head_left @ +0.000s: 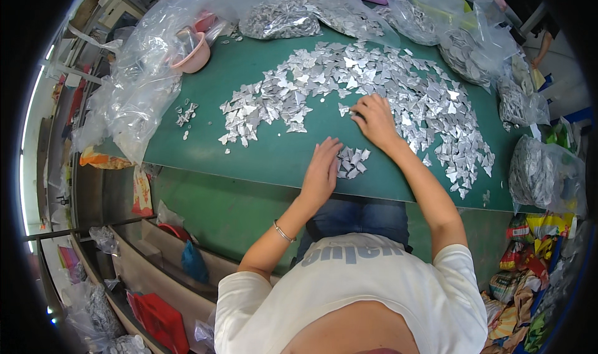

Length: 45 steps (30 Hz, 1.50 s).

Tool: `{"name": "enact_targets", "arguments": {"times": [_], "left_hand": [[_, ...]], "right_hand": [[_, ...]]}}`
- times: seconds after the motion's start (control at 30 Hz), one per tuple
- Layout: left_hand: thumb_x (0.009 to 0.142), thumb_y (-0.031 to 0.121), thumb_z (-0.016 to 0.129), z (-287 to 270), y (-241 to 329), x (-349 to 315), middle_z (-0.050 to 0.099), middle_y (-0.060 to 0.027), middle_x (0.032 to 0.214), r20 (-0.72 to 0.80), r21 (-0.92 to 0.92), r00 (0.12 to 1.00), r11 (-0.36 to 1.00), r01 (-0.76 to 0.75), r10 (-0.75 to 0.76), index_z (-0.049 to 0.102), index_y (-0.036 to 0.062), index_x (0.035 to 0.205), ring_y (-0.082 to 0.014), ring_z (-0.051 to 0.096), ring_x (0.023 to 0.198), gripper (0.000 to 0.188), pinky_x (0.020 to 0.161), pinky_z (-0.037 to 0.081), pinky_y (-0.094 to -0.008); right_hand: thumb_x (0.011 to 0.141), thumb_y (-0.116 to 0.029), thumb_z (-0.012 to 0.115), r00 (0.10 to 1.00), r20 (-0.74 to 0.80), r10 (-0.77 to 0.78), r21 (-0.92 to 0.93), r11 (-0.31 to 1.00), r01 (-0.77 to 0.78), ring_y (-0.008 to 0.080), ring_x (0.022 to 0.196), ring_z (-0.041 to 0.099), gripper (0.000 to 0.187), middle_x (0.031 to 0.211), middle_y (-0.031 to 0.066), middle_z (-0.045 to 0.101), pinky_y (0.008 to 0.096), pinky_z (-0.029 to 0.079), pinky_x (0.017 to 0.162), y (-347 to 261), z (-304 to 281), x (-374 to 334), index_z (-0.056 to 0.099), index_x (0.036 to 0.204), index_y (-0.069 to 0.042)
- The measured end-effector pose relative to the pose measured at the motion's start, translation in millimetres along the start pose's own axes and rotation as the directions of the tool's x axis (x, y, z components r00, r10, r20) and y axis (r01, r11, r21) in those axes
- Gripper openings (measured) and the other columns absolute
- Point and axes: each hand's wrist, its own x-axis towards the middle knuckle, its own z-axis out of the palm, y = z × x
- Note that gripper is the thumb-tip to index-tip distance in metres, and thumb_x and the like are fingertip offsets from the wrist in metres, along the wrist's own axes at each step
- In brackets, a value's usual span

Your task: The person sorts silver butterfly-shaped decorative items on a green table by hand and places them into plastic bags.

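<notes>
Resting beside the small pile of silvery angular pieces (353, 162), it's the left hand (322, 167), fingers outstretched! The right hand (375, 118), apart from it, curls at the larger heap (367, 73), grip impossible to tell. Green desk (249, 161) beneath; pink bowl (194, 56), clear plastic bags (280, 20) beyond.

Large blue-grey lettering (352, 253) crosses the front of my white, short-sleeved fabric shirt (367, 285), nearer me than my left hand (322, 169).
</notes>
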Motion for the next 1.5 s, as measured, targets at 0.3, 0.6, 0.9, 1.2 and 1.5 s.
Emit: {"name": "enact_targets", "arguments": {"times": [0.3,0.6,0.9,1.2,1.5], "left_hand": [[0.075,-0.011,0.048,-6.0,-45.3,81.5,0.048,-0.0158,0.132,0.104,0.276,0.976,0.937,-0.213,0.191,0.052,0.0011,0.122,-0.0339,0.040,0.127,0.048,0.105,0.031,-0.0465],[0.073,-0.009,0.052,-36.4,-50.9,56.3,0.048,-0.0195,0.128,-0.007,0.450,0.995,0.889,-0.087,0.101,0.051,-0.0044,0.117,-0.0364,0.041,0.124,0.044,0.106,0.030,-0.0465],[0.078,-0.009,0.054,-28.0,12.0,-15.4,0.059,-0.0121,0.104,-0.091,0.098,0.996,0.995,0.022,-0.013,0.061,0.0006,0.106,-0.0280,0.057,0.092,0.030,0.080,0.046,-0.0357],[0.077,-0.003,0.057,-30.8,-26.9,17.7,0.061,-0.0101,0.100,0.124,0.214,0.979,0.959,-0.186,0.162,0.064,0.0017,0.098,-0.0271,0.055,0.094,0.022,0.080,0.039,-0.0361],[0.083,0.002,0.058,-67.1,-43.6,51.6,0.058,-0.0156,0.089,-0.580,0.291,0.814,0.942,0.167,0.035,0.062,0.0015,0.098,-0.0325,0.057,0.082,0.016,0.072,0.045,-0.0384]], "right_hand": [[0.079,-0.010,0.063,0.999,0.017,-0.048,0.079,0.996,0.047,0.0256,0.097,0.052,0.024,0.103,0.0071,0.060,0.0358,0.040,0.083,-16.9,-16.8,-18.8,0.063,0.102,-0.003],[0.084,-0.007,0.056,0.988,0.154,0.018,0.138,0.990,-0.040,0.0291,0.113,0.051,0.024,0.119,0.0112,0.057,0.0402,0.039,0.095,-27.0,-34.8,-45.4,0.061,0.108,-0.003],[0.084,-0.010,0.059,0.949,0.317,-0.005,0.336,0.936,-0.107,0.0311,0.126,0.042,0.039,0.128,0.0129,0.052,0.0413,0.036,0.102,-45.0,-26.4,-60.7,0.053,0.122,-0.003],[0.082,-0.021,0.064,0.948,0.308,-0.077,0.320,0.947,-0.027,0.0310,0.129,0.037,0.043,0.131,0.0111,0.050,0.0458,0.029,0.107,-48.3,-17.7,-62.9,0.054,0.121,-0.004],[0.083,-0.014,0.063,0.962,0.272,0.001,0.408,0.906,-0.116,0.0311,0.128,0.041,0.044,0.129,0.0125,0.052,0.0433,0.029,0.107,-48.5,-14.9,-60.5,0.052,0.124,-0.003]]}}
